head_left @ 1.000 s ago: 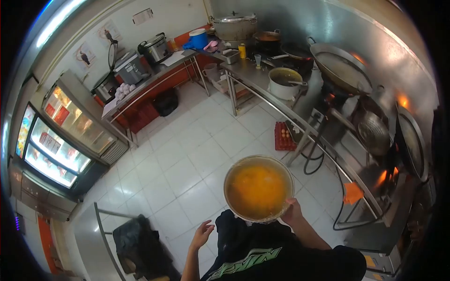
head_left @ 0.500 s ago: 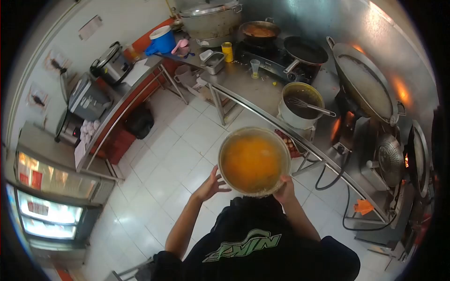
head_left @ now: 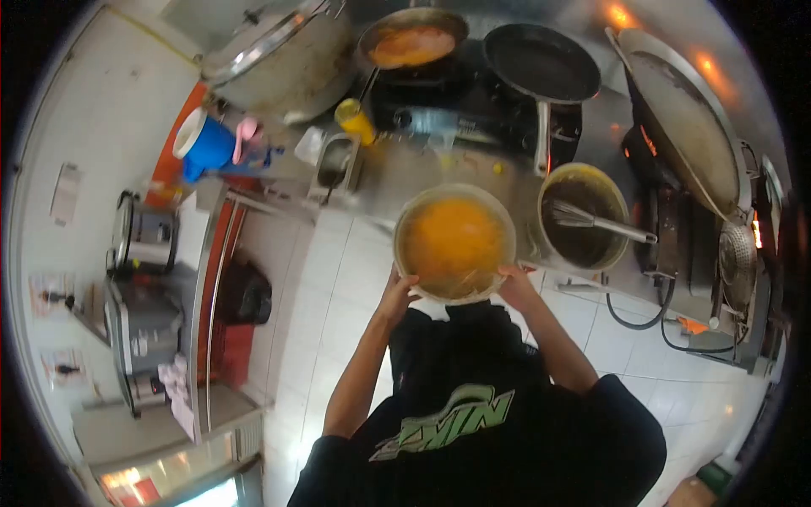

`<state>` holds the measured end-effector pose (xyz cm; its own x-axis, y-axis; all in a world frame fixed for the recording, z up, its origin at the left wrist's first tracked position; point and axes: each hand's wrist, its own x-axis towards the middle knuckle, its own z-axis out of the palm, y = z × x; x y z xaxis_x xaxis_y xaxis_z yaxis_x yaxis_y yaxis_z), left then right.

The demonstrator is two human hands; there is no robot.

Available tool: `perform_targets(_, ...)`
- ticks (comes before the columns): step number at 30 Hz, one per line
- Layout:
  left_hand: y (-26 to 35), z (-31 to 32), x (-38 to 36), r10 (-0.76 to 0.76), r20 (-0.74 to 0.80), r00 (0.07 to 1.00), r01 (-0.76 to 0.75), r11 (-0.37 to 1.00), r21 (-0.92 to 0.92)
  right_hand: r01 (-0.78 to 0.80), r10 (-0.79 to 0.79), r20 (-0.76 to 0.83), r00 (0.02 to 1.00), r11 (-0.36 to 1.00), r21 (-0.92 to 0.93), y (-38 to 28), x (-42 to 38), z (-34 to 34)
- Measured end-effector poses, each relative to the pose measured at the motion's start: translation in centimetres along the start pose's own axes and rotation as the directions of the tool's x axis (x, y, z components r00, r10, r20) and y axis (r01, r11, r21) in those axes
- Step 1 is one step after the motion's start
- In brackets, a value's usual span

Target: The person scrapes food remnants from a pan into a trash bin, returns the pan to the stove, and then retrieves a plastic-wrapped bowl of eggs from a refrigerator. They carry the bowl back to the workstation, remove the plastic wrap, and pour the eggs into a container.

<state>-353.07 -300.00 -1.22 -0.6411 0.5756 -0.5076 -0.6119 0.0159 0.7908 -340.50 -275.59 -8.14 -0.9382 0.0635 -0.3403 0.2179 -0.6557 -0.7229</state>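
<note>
I hold a round metal bowl [head_left: 454,242] full of orange-yellow liquid in front of my chest, over the edge of the steel counter [head_left: 397,173]. My left hand [head_left: 395,294] grips its rim at the lower left and my right hand [head_left: 516,287] grips it at the lower right. Just right of the bowl stands a white pot [head_left: 585,216] with dark liquid and a whisk [head_left: 596,221] lying in it.
On the stove behind are a pan of orange sauce [head_left: 411,40], a black frying pan [head_left: 541,61] and a large wok [head_left: 683,121] over flames. A big lidded pot [head_left: 283,51], a yellow bottle [head_left: 356,121] and a blue jug [head_left: 205,144] stand at left. White tiled floor lies below.
I have stepped up to the counter with the bowl. My left hand, free a second ago, has come onto the bowl's rim, so both hands hold it now.
</note>
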Motion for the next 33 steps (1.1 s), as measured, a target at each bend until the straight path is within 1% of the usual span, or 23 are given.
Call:
perform_targets(2, 1.9, -1.3, 2.5, -0.041, 0.014, 0.999, 0.042, 0.998, -0.053, -0.094, 0.078, 0.061, 0.995, 0.936, 0.338, -1.0, 3.5, 1.4)
perform_targets(4, 2.5, -3.4, 5.5, 0.006, 0.014, 1.0, -0.006, 1.0, 0.013, -0.024, 0.042, -0.048, 0.998, 0.942, 0.335, -1.4, 5.9, 2.1)
perform_targets(5, 2.1, -5.1, 6.9, -0.006, 0.064, 0.998, 0.007, 1.0, -0.015, -0.008, 0.045, -0.135, 0.99, 0.964, 0.266, -2.2, 6.2, 3.2)
perform_targets(6, 4.2, -4.5, 6.8, -0.007, 0.123, 0.992, 0.001, 0.999, 0.054, 0.003, 0.039, -0.217, 0.975, 0.982, 0.19, -2.8, 5.7, 4.4)
perform_targets(7, 5.4, -4.0, 7.0, -0.036, 0.112, 0.993, 0.023, 0.994, 0.108, 0.037, 0.014, -0.26, 0.966, 0.981, 0.189, -4.3, 5.3, 5.7)
perform_targets(9, 7.2, -3.7, 7.4, -0.068, 0.116, 0.991, 0.048, 0.985, 0.166, 0.183, -0.155, -0.407, 0.9, 0.983, 0.031, -6.0, 4.8, 8.5)
perform_targets(10, 7.7, -3.7, 7.6, 0.114, 0.084, 0.99, -0.138, 0.916, 0.378, 0.184, -0.154, -0.421, 0.894, 0.982, 0.031, -5.9, 4.7, 8.5)
perform_targets(11, 8.3, -3.8, 7.3, 0.295, 0.088, 0.951, -0.29, 0.764, 0.576, 0.22, -0.342, -0.453, 0.823, 0.928, -0.3, -5.4, 4.1, 8.0)
perform_targets(12, 9.8, -3.6, 6.9, 0.28, 0.084, 0.956, -0.275, 0.762, 0.586, 0.208, -0.517, -0.417, 0.747, 0.779, -0.592, -4.3, 4.3, 8.2)
perform_targets(13, 12.3, -2.0, 6.6, 0.427, 0.198, 0.882, -0.417, 0.513, 0.75, 0.155, -0.518, -0.494, 0.698, 0.784, -0.602, -5.5, 3.9, 10.4)
perform_targets(14, 14.1, -0.4, 7.0, 0.53, 0.348, 0.773, -0.516, 0.208, 0.831, 0.153, -0.523, -0.494, 0.695, 0.778, -0.609, -5.3, 4.4, 10.5)
perform_targets(15, 14.5, 1.2, 7.5, 0.529, 0.354, 0.772, -0.524, 0.213, 0.825, 0.148, -0.538, -0.503, 0.677, 0.768, -0.623, -4.8, 4.9, 10.5)
perform_targets(17, 14.0, 4.2, 8.0, 0.375, 0.463, 0.803, -0.507, 0.021, 0.862, 0.131, -0.552, -0.524, 0.649, 0.759, -0.637, -4.6, 5.3, 11.2)
perform_targets(18, 13.1, 4.6, 8.6, 0.372, 0.471, 0.8, -0.516, 0.026, 0.856, 0.078, -0.575, -0.527, 0.626, 0.718, -0.692, -5.1, 5.9, 12.0)
perform_targets(20, 11.9, 5.2, 10.2, 0.37, 0.466, 0.804, -0.453, -0.125, 0.882, 0.022, -0.612, -0.523, 0.593, 0.662, -0.749, -6.2, 5.9, 12.8)
perform_targets(22, 12.2, 5.2, 10.5, 0.362, 0.474, 0.802, -0.464, -0.12, 0.877, -0.137, -0.811, -0.476, 0.34, 0.458, -0.879, -7.6, 5.5, 12.8)
perform_targets(23, 12.2, 4.9, 9.9, 0.333, 0.458, 0.824, -0.448, -0.111, 0.887, -0.338, -0.953, -0.262, 0.15, 0.2, -0.92, -8.9, 4.6, 12.1)
perform_targets(25, 11.9, 4.6, 10.0, 0.329, 0.463, 0.823, -0.454, -0.107, 0.884, -0.436, -0.887, -0.343, -0.31, 0.453, -0.778, -9.2, 3.0, 8.7)
perform_targets(27, 11.6, 4.3, 10.4, 0.341, 0.462, 0.819, -0.455, -0.106, 0.884, -0.504, -0.628, -0.539, -0.561, 0.776, -0.379, -11.3, 1.3, 7.3)
perform_targets(28, 11.4, 4.1, 10.5, 0.356, 0.471, 0.807, -0.465, -0.11, 0.879, -0.5, -0.63, -0.536, -0.562, 0.775, -0.387, -10.7, 0.3, 4.6)
perform_targets(30, 11.2, 3.7, 10.5, 0.377, 0.477, 0.794, -0.471, -0.114, 0.875, 0.029, -0.59, -0.716, -0.373, 0.764, -0.645, -8.3, -1.0, -1.5)
perform_targets(31, 11.2, 3.6, 10.6, 0.38, 0.478, 0.792, -0.478, -0.103, 0.873, 0.034, -0.594, -0.715, -0.369, 0.76, -0.649, -8.3, -1.2, -1.6)
perform_targets(33, 11.5, 3.5, 10.6, 0.395, 0.47, 0.789, -0.476, -0.09, 0.875, -0.276, -0.707, -0.642, -0.298, 0.707, -0.651, -7.9, -1.7, -1.1)
